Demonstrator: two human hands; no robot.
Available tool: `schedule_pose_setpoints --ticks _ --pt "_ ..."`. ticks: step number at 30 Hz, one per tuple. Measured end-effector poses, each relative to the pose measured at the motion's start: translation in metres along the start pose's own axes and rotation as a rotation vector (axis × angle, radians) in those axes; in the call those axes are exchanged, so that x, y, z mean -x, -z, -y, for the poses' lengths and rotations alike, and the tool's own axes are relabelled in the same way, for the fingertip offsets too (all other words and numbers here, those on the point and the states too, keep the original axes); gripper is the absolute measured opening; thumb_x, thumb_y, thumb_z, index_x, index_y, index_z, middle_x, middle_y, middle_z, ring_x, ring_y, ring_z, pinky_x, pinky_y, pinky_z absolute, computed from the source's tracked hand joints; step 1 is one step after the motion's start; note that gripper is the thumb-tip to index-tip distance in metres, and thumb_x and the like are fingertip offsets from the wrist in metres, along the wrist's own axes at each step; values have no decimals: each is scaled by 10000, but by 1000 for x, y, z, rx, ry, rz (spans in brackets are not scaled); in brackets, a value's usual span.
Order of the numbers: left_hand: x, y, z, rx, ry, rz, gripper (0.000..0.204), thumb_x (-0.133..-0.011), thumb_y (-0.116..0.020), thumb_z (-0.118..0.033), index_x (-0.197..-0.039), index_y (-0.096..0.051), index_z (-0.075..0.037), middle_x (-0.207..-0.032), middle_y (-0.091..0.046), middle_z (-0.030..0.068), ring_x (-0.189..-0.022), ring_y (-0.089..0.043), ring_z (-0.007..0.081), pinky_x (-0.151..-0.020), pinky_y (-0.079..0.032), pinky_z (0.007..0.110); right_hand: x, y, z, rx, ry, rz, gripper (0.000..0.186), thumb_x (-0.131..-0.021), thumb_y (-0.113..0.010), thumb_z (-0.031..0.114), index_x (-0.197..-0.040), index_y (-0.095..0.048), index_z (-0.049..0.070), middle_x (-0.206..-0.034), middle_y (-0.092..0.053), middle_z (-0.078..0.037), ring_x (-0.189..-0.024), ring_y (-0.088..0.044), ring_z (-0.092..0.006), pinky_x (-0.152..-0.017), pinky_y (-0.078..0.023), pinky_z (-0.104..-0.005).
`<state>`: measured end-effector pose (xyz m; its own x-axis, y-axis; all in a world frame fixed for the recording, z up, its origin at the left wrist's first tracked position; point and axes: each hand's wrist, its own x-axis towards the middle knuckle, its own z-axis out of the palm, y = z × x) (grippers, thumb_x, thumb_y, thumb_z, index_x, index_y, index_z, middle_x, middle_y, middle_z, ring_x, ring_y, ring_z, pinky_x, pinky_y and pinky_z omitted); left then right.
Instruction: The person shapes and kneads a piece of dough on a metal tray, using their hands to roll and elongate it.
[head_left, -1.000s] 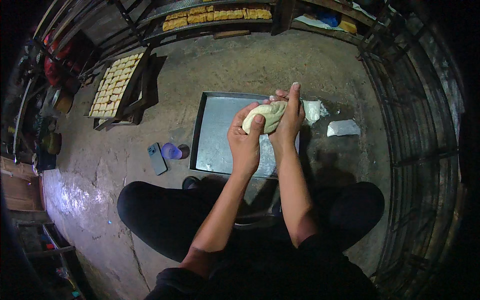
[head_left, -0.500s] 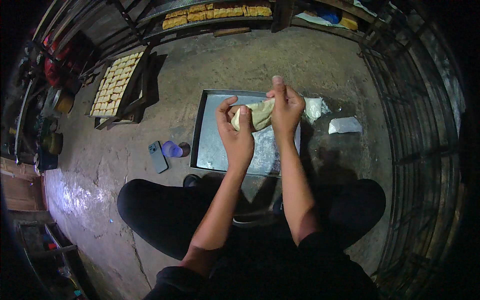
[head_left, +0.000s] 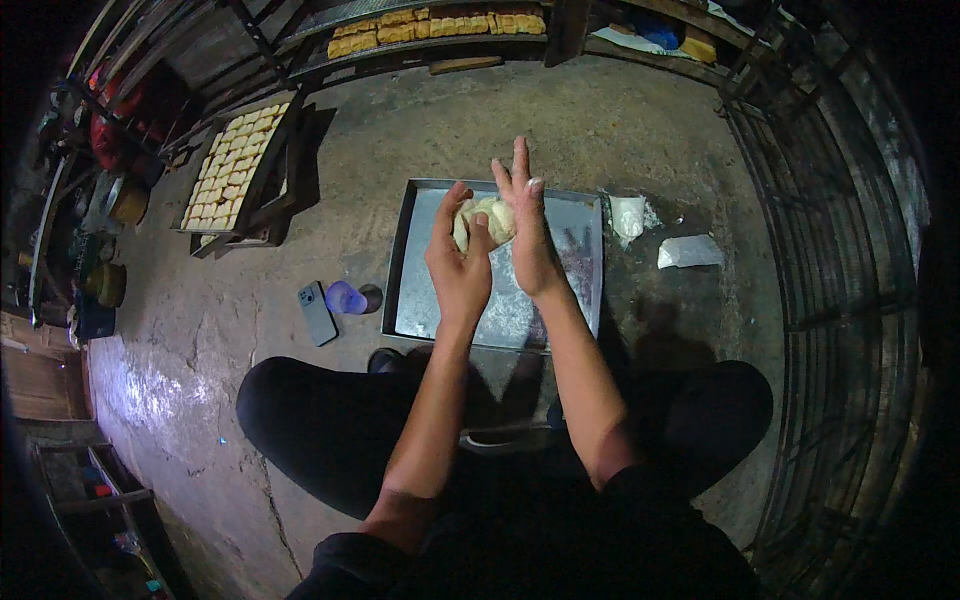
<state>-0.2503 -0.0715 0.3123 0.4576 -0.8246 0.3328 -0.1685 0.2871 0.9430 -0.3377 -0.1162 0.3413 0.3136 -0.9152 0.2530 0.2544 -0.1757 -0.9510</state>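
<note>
A pale lump of dough (head_left: 497,222) is held above the shallow metal tray (head_left: 420,290). My left hand (head_left: 461,262) cups it, the thumb bent over its near side and the fingers round its left. Against the dough's right side rests my right hand (head_left: 530,232), its fingers stretched upward and apart, the palm turned toward the left hand. Part of the dough is hidden behind the left thumb and fingers. Whitish dusting and smears mark the tray's bottom.
Two white plastic bags, one upright (head_left: 628,217) and one flat (head_left: 690,251), lie right of the tray. Left of it are a phone (head_left: 317,314) and a purple cup (head_left: 345,298). A tray of pale buns (head_left: 235,165) leans farther left. Metal racks (head_left: 800,250) line the right.
The dough was stretched between both hands; now it is folded into a compact lump. My right hand has moved left toward the left one and opened its fingers.
</note>
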Motion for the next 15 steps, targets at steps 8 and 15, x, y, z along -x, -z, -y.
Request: schedule_pose_setpoints --ticks 8,15 --pt "-3 8 -14 509 281 73 772 -1025 -270 -622 -1569 -209 -78 -1515 -401 186 -1349 -447 257 -1104 -364 382 9 -12 22 -36 81 242 931 -932 -89 766 -1558 170 128 -1639 184 -136 -1513 151 -265 -1199 83 -439" --pt "-10 25 1 511 371 -119 653 -1008 -459 -531 -1383 -467 4 -1280 -562 141 -1176 -566 230 -972 -461 361 17 -28 32 -551 -132 392 1040 -821 -86 893 -1581 115 213 -1654 100 -145 -1531 33 -302 -1201 85 -431"
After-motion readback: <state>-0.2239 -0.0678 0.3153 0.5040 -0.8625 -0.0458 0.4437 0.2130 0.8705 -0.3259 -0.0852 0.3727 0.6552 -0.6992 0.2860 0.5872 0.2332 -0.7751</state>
